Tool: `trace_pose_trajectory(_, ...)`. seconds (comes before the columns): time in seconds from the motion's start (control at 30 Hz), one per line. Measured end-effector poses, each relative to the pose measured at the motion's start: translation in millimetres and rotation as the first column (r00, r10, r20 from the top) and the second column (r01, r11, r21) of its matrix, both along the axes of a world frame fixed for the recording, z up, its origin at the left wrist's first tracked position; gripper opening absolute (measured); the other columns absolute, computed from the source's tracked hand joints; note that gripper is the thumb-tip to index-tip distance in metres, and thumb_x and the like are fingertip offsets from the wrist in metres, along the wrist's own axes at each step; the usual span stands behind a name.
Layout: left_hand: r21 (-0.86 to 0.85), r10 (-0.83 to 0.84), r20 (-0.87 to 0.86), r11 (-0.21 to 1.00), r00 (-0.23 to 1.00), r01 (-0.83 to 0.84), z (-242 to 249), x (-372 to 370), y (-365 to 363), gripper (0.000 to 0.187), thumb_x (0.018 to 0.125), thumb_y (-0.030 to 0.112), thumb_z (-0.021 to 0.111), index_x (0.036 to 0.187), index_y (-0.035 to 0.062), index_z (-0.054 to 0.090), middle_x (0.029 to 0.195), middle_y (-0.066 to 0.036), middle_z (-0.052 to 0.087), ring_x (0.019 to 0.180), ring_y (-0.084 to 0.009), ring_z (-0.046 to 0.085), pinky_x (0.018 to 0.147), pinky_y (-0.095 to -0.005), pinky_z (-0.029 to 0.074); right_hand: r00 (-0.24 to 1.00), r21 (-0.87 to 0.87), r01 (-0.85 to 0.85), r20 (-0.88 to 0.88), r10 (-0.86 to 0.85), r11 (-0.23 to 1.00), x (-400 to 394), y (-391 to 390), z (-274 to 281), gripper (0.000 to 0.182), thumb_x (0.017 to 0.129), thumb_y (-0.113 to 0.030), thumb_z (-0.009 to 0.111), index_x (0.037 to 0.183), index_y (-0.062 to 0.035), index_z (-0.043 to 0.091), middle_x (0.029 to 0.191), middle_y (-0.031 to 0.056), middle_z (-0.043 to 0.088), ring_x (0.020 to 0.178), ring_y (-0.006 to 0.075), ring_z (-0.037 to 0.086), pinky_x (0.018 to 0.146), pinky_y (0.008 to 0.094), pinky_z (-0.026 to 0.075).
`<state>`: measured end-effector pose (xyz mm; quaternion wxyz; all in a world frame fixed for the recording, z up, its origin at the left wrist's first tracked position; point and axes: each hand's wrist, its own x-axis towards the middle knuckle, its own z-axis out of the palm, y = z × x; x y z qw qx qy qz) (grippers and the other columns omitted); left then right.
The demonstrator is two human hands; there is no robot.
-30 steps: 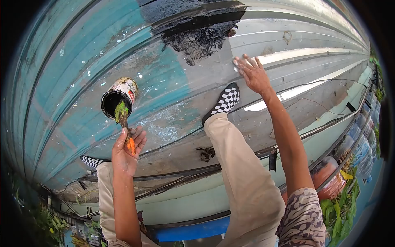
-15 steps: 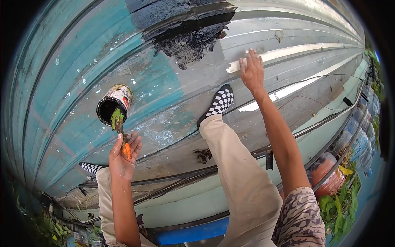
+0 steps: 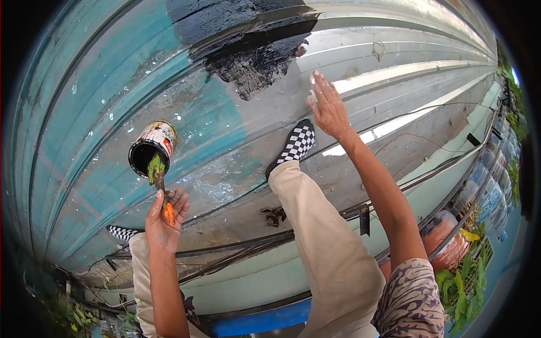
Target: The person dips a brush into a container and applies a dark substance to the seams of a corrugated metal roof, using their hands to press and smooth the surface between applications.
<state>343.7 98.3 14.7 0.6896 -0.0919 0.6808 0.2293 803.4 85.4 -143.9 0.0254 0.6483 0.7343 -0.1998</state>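
Note:
A paint can (image 3: 153, 147) lies tilted on the ribbed metal roof, its dark mouth facing me. My left hand (image 3: 167, 217) is palm up around the orange handle of a brush (image 3: 159, 179), whose green-stained end is at the can's mouth. My right hand (image 3: 329, 110) has its fingers stretched out over the bare grey metal and grips nothing. Pale marks show at its fingertips, too small to make out. Beyond it lies a wet-looking black patch (image 3: 253, 50), bordered by faded turquoise paint (image 3: 208, 110).
My checkered shoes (image 3: 297, 141) stand on the roof near its lower edge. Dark cables (image 3: 242, 256) run along that edge. A small dark scrap (image 3: 274, 217) lies between my legs. Plastic bottles (image 3: 489, 197) and green plants (image 3: 465, 284) are at the right, beyond the edge.
My right hand has moved left, toward the lower edge of the black patch. The view has shifted slightly; my left hand and the brush keep nearly the same place at the can.

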Motion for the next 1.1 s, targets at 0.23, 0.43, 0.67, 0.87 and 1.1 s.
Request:
trace_pose_trajectory(0.23,-0.018,-0.01,-0.017,1.0,1.0,0.01,-4,0,-5,0.029,0.096,0.031,0.059,0.099,0.0024,0.061,0.11,-0.015,0.067,0.101,-0.0259,0.066,0.089,-0.0379,0.052,0.919,-0.108,-0.39,-0.11,0.379,0.915,-44,-6,-20,0.048,0.101,-0.039,0.039,0.148,-0.03,0.036,0.157,-0.0026,0.028,0.145,0.0232,0.023,0.12,0.0484,0.016)
trace_pose_trajectory(0.43,-0.017,-0.023,-0.015,1.0,1.0,0.023,1,-2,-6,0.028,0.096,0.031,0.06,0.099,0.0037,0.061,0.11,-0.014,0.066,0.1,-0.0237,0.066,0.09,-0.0383,0.053,0.774,0.21,0.568,0.191,-0.603,0.796,40,-11,-88,0.054,0.101,-0.037,0.039,0.144,-0.0054,0.041,0.155,0.0143,0.032,0.142,0.0346,0.03,0.115,0.0525,0.02)
trace_pose_trajectory(0.67,-0.009,-0.008,-0.004,1.0,1.0,0.008,1,1,-2,0.027,0.096,0.031,0.059,0.098,0.0041,0.062,0.11,-0.014,0.067,0.1,-0.0236,0.066,0.09,-0.0381,0.052,0.93,-0.048,-0.356,-0.117,0.348,0.933,-54,5,-24,0.053,0.101,-0.033,0.039,0.148,-0.0085,0.035,0.158,0.0078,0.024,0.146,0.0253,0.021,0.12,0.0436,0.015)
trace_pose_trajectory(0.87,-0.017,0.043,-0.008,0.999,0.999,-0.043,1,2,-4,0.026,0.096,0.03,0.059,0.099,0.0036,0.062,0.109,-0.015,0.067,0.1,-0.0253,0.066,0.089,-0.0368,0.052,0.494,0.067,0.836,0.338,-0.801,0.544,61,10,-68,0.056,0.102,-0.037,0.037,0.139,0.0054,0.043,0.149,0.0217,0.037,0.14,0.0353,0.033,0.112,0.0576,0.026)
trace_pose_trajectory(1.1,-0.015,0.057,0.018,0.998,0.998,-0.057,2,6,-3,0.026,0.097,0.03,0.058,0.098,0.0044,0.062,0.109,-0.014,0.067,0.1,-0.0239,0.066,0.09,-0.0374,0.052,0.927,-0.093,-0.343,-0.196,0.321,0.935,-33,-13,-11,0.042,0.096,-0.021,0.051,0.135,-0.0053,0.051,0.145,0.0126,0.046,0.129,0.0306,0.048,0.11,0.0417,0.037)
